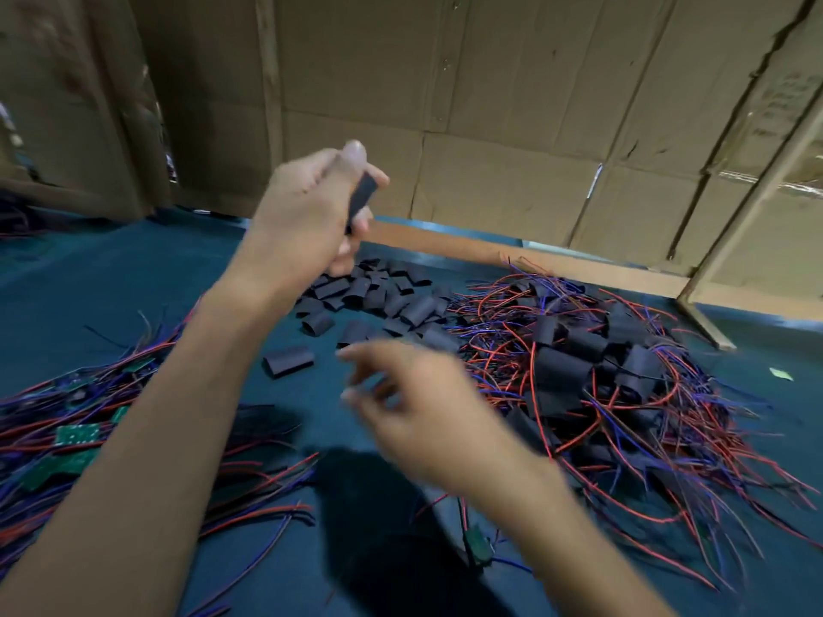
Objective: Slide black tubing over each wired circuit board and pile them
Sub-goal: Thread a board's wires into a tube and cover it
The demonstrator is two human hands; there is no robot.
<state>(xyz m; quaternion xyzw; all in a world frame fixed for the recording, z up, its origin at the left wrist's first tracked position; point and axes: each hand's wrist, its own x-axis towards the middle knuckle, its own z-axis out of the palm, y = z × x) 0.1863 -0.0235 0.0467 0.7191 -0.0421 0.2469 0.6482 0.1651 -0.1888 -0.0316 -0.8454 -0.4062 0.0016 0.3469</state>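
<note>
Cardboard walls (512,95) were seen beyond the raised left hand (307,207), enclosing a teal worktop (111,278) edged by a wooden strip (579,264). Bare cloth lay left of that hand. A pile of sleeved boards (601,385) was heaped right of the blurred right hand (414,403), whose fingers were loosely spread; bare wired boards (75,434) lay to its left. One black tube (360,195) was pinched in the left hand, above loose tubing (378,296).

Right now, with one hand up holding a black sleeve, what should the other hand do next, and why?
Probably reach left for a bare green board. The left hand already grips a black tube, while the right hand, blurred, appears to hold nothing. The sleeved pile lies on the right.
</note>
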